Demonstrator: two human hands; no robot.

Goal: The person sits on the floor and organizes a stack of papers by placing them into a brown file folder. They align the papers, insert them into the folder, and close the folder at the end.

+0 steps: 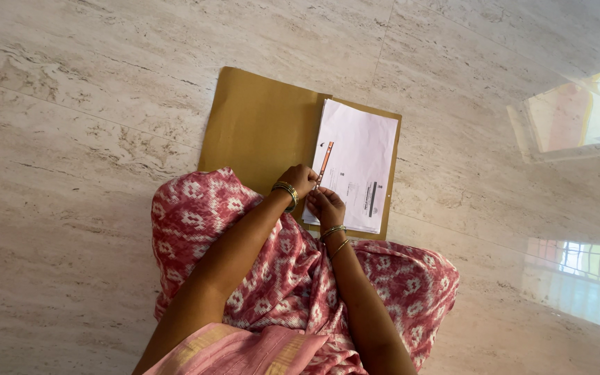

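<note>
Nearest the camera, the pink patterned cloth [293,278] drapes over the person's knees. Just past it, both hands meet at the left edge of the white paper stack [355,167]. The left hand [298,179] is curled closed and the right hand [326,206] pinches shut, both on the thin orange strip [323,165] lying along that edge. The sheets look light, floppy and easily creased, so the bound edge seems the safest hold. They lie on an open brown folder [258,125], flat on the pale marble floor [71,139]. Nothing blocks the hands.
</note>
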